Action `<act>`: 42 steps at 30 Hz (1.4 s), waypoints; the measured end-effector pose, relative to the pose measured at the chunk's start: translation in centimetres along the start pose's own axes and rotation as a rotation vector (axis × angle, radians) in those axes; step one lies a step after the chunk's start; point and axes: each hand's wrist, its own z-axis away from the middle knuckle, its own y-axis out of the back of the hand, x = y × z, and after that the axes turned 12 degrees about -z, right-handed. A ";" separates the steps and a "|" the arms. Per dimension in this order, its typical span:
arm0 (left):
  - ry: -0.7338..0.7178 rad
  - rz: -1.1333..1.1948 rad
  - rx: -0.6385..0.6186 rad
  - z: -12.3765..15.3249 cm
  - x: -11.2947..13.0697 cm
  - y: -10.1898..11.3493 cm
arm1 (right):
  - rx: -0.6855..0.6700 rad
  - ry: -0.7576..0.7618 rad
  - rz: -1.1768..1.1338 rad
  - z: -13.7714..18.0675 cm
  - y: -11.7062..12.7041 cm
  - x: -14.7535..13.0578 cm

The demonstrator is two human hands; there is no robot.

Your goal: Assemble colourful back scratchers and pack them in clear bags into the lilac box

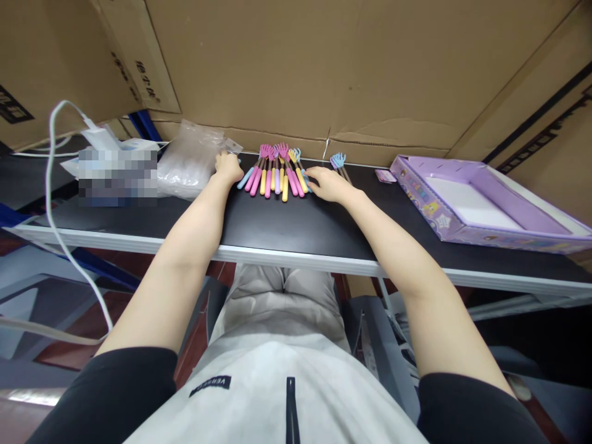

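Note:
A bunch of several small back scratchers (276, 172) with pink, yellow and blue handles lies side by side on the black table (287, 222). My left hand (227, 167) rests curled at the left edge of the bunch, touching the handles. At the right edge lies my right hand (327, 184), fingers flat against the outermost handles. One more scratcher with a blue head (339, 161) lies apart, just behind my right hand.
A purple open box (481, 200) sits at the right of the table, a small pink card (385, 176) beside it. Clear plastic bags (189, 157) lie at the left, with a white charger and cable (95, 132). Cardboard walls stand behind.

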 end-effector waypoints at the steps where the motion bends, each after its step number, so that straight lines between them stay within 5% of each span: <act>1: 0.006 0.010 0.001 0.1 0.0 0.0 | 0.001 0.001 0.000 0.0 0.0 0.0; 19: -0.082 -0.003 0.081 1.0 1.4 1.0 | -0.008 -0.027 -0.040 0.1 0.1 -0.4; 42: -0.065 -0.072 -0.161 2.6 3.4 2.5 | -0.061 -0.099 -0.034 0.4 0.8 -1.7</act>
